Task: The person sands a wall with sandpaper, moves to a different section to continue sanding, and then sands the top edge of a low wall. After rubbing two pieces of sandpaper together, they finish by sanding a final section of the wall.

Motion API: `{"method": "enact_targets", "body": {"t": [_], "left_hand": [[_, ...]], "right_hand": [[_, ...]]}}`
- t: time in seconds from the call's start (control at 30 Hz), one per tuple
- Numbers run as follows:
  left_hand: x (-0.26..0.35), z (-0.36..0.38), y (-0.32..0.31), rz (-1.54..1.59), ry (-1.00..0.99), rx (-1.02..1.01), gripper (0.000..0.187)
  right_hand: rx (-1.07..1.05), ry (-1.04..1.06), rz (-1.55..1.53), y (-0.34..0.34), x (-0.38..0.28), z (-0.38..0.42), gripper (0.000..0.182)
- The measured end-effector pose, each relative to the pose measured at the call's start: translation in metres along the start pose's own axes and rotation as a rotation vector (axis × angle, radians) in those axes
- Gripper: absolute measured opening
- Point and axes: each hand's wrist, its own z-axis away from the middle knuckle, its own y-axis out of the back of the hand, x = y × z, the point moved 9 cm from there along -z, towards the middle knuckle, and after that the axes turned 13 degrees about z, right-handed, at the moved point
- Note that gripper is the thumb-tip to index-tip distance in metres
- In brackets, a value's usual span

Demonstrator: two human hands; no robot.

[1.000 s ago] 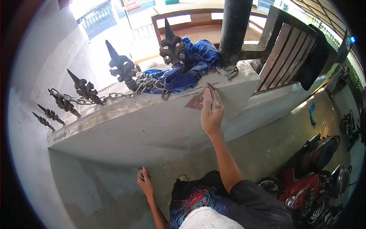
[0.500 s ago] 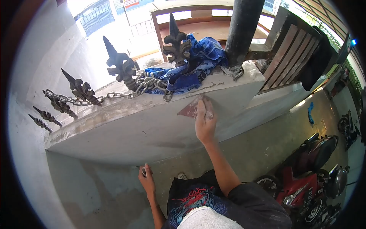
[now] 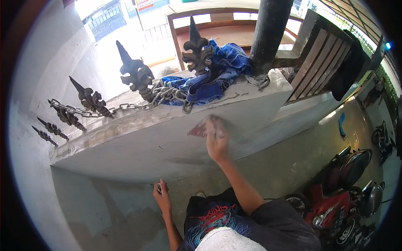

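Note:
My right hand [image 3: 217, 141], slightly blurred, presses a reddish-brown piece of sandpaper [image 3: 198, 129] flat on the side of a low grey wall [image 3: 134, 146]. One corner of the sheet sticks out left of the fingers. Lower down and to the left, my left hand [image 3: 162, 196] hangs near the foot of the wall, its fingers curled around a small greyish thing that I cannot make out. Faint dark patches mark the plaster around and below the sandpaper.
Along the wall top stand spiked metal finials [image 3: 135, 73], a chain [image 3: 167, 94] and a crumpled blue cloth [image 3: 228, 62]. A black post [image 3: 271, 33] rises at the right. Red motorbike [image 3: 333, 207] parked lower right; another person [image 3: 374, 93] is far right.
My right hand has slid down and to the left along the wall with the sandpaper. The left hand stays in about the same place.

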Motion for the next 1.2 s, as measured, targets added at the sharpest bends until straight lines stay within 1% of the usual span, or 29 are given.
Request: {"method": "enact_targets", "body": {"t": [0.03, 0.07, 0.1, 0.17, 0.2, 0.23, 0.27, 0.3, 0.37, 0.4, 0.47, 0.5, 0.57, 0.6, 0.67, 0.7, 0.77, 0.8, 0.87, 1.0, 1.07, 1.1, 1.17, 1.2], "left_hand": [[-0.009, 0.001, 0.001, 0.036, 0.016, -0.001, 0.038], [-0.013, 0.001, 0.0, 0.073, 0.029, -0.004, 0.038], [-0.015, 0.0, -0.001, 0.076, 0.025, -0.003, 0.038], [-0.014, 0.001, -0.003, 0.063, 0.026, -0.026, 0.039], [-0.012, 0.002, 0.0, 0.056, 0.029, -0.031, 0.039], [-0.007, 0.001, -0.001, 0.029, 0.011, -0.033, 0.039], [-0.005, 0.002, -0.002, 0.0, -0.003, -0.032, 0.039], [-0.007, 0.002, 0.001, -0.002, 0.001, -0.031, 0.039], [-0.015, 0.001, 0.007, 0.057, 0.027, 0.003, 0.039], [-0.015, -0.001, 0.006, 0.062, 0.025, 0.007, 0.039], [-0.017, 0.003, 0.009, 0.107, 0.06, 0.033, 0.039], [-0.015, 0.004, 0.009, 0.106, 0.059, 0.036, 0.039], [-0.011, 0.005, 0.006, 0.068, 0.048, 0.013, 0.04], [-0.011, 0.006, 0.009, 0.061, 0.05, 0.009, 0.04], [-0.009, 0.004, 0.007, 0.01, 0.029, -0.018, 0.039], [-0.008, 0.004, 0.007, 0.009, 0.031, -0.021, 0.039], [-0.006, 0.005, 0.015, 0.02, 0.039, 0.023, 0.038], [-0.006, 0.004, 0.016, 0.023, 0.037, 0.022, 0.038], [-0.006, 0.004, 0.019, 0.053, 0.017, 0.049, 0.038], [-0.004, 0.007, 0.02, 0.058, 0.023, 0.027, 0.038], [-0.001, 0.007, 0.02, 0.001, 0.035, 0.021, 0.037], [-0.002, 0.006, 0.02, 0.002, 0.038, 0.019, 0.037], [-0.005, 0.006, 0.024, 0.019, 0.021, 0.046, 0.036], [-0.006, 0.006, 0.025, 0.019, 0.023, 0.049, 0.036]], "right_hand": [[0.065, 0.236, 0.15, -0.005, 0.0, 0.014, 0.024], [0.133, 0.474, 0.301, -0.008, -0.018, 0.025, 0.024], [0.135, 0.479, 0.299, -0.007, -0.014, 0.024, 0.024], [0.05, 0.273, 0.042, -0.001, -0.018, 0.005, 0.024], [0.053, 0.265, 0.043, 0.008, -0.032, -0.004, 0.024], [0.027, 0.201, 0.015, 0.019, -0.053, -0.025, 0.022], [-0.002, 0.133, -0.014, 0.023, -0.06, -0.035, 0.02], [-0.004, 0.129, -0.014, 0.02, -0.056, -0.032, 0.02], [0.1, 0.09, -0.138, 0.016, -0.035, -0.021, 0.022], [0.097, 0.095, -0.139, 0.01, -0.022, -0.01, 0.022], [-0.019, 0.071, -0.031, -0.01, 0.004, 0.017, 0.024], [-0.021, 0.072, -0.033, -0.011, 0.012, 0.018, 0.024], [-0.002, 0.237, 0.12, -0.005, -0.01, 0.008, 0.025], [0.0, 0.229, 0.12, 0.002, -0.012, 0.004, 0.025], [-0.061, -0.108, -0.104, 0.014, -0.025, -0.022, 0.029], [-0.06, -0.11, -0.102, 0.013, -0.024, -0.025, 0.029], [0.062, 0.109, -0.055, 0.023, -0.038, -0.026, 0.031], [0.064, 0.112, -0.054, 0.016, -0.027, -0.016, 0.031], [0.099, 0.165, 0.066, 0.0, -0.009, 0.011, 0.023], [0.081, 0.072, -0.03, 0.01, 0.0, 0.001, 0.022], [-0.015, 0.121, 0.055, 0.023, -0.032, -0.026, 0.025], [-0.015, 0.12, 0.058, 0.022, -0.032, -0.025, 0.025], [0.107, 0.145, 0.009, 0.025, -0.029, -0.019, 0.027], [0.103, 0.145, 0.008, 0.015, -0.018, -0.008, 0.027]]}}
